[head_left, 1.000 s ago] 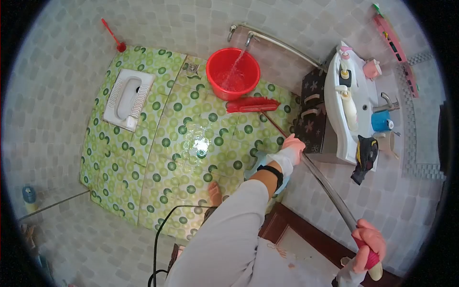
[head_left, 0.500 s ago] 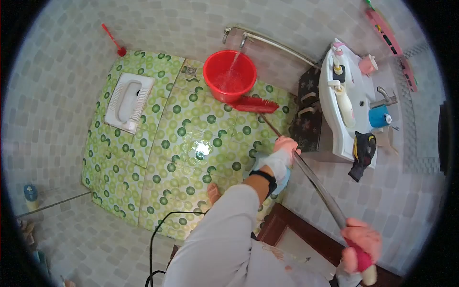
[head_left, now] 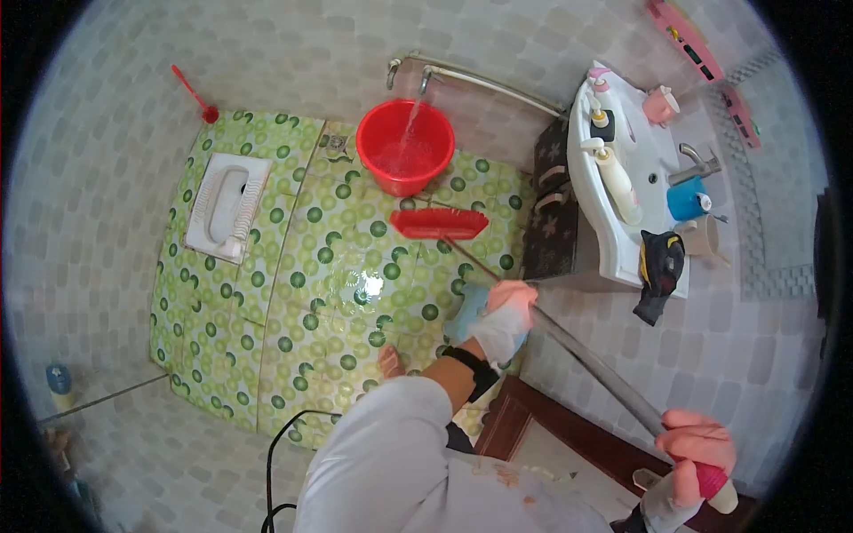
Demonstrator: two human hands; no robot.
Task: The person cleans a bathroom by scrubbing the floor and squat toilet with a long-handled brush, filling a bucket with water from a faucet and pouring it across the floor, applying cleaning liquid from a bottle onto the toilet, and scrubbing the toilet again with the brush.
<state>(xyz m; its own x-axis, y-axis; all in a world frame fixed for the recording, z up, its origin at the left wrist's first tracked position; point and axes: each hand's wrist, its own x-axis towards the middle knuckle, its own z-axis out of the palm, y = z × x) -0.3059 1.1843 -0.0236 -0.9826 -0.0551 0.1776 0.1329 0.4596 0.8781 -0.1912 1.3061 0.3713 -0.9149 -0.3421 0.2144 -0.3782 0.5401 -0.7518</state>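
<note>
A long metal-handled broom with a red head [head_left: 440, 224] slants across the head view, its head on the wet green-patterned floor just below the red bucket [head_left: 404, 169]. My left hand [head_left: 508, 308], with a black band at the wrist, is wrapped round the lower part of the handle [head_left: 595, 366]. Farther up, at the lower right, my right hand [head_left: 697, 444] grips the handle's end near its pink-red grip. Water runs from a wall tap [head_left: 425, 80] into the bucket, which stands apart from the broom head.
A squat toilet [head_left: 228, 209] is set in the floor at left, with a red toilet brush [head_left: 209, 114] behind it. At right, a white washbasin [head_left: 591, 191] carries bottles and cups above a dark cabinet [head_left: 553, 231]. A black cable [head_left: 271, 457] hangs at lower left; a brown door frame [head_left: 542, 417] stands below.
The broom head has come back toward me and slightly left, away from the bucket it was against. Both hands keep their hold on the handle. The camera view has shifted a little.
</note>
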